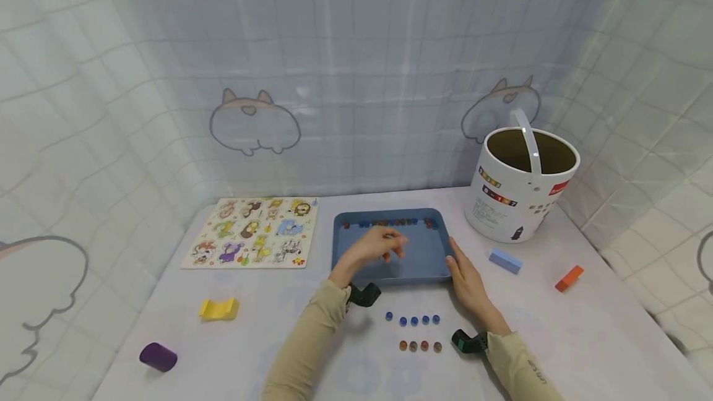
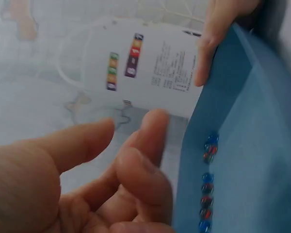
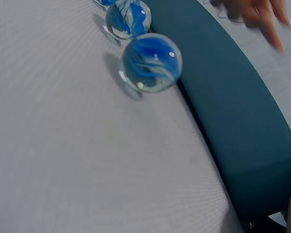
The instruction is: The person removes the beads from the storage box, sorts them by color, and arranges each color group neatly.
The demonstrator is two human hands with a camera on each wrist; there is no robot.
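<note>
A shallow blue tray [image 1: 390, 280] lies on the table. Small red and blue glass marbles [image 2: 207, 189] sit in a broken row along its far wall. My left hand [image 1: 372, 247] hovers above the tray; its fingers are loosely bent, the thumb stands apart, and nothing shows between them. My right hand [image 1: 470, 286] holds the tray's right side near the front corner, thumb at the rim and fingers along the outside. In front of the tray are a row of blue swirled marbles [image 3: 153, 63] and a row of reddish-brown marbles [image 1: 424, 346].
A white bucket [image 1: 509, 203] with a raised handle stands at the back right. Near it lie a light blue block [image 1: 505, 261] and an orange block [image 1: 569, 278]. On the left are an animal puzzle board [image 1: 250, 234], a yellow block [image 1: 218, 310] and a purple cylinder [image 1: 158, 356].
</note>
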